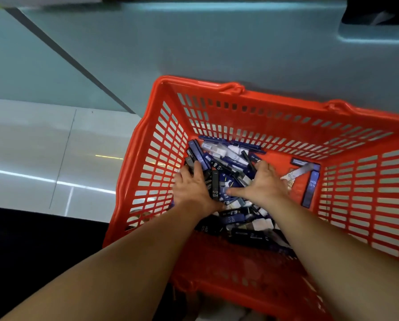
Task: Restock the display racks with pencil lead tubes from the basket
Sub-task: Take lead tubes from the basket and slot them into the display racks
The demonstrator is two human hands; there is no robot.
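Head view: tubes (215,184) heaped in left half of basket (217,86), long axes mixed; left hand (191,189) fingers curl round tubes by basket's left wall; right hand (264,185) fingers spread, pressing the heap mid-basket; heap sits between both hands, equally near.

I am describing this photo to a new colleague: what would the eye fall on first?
First, the bright red basket filling the centre and right, with a pale glossy floor at the left. Next, the heap of blue, black and white tubes on its bottom, with the left hand and right hand both reaching into it.
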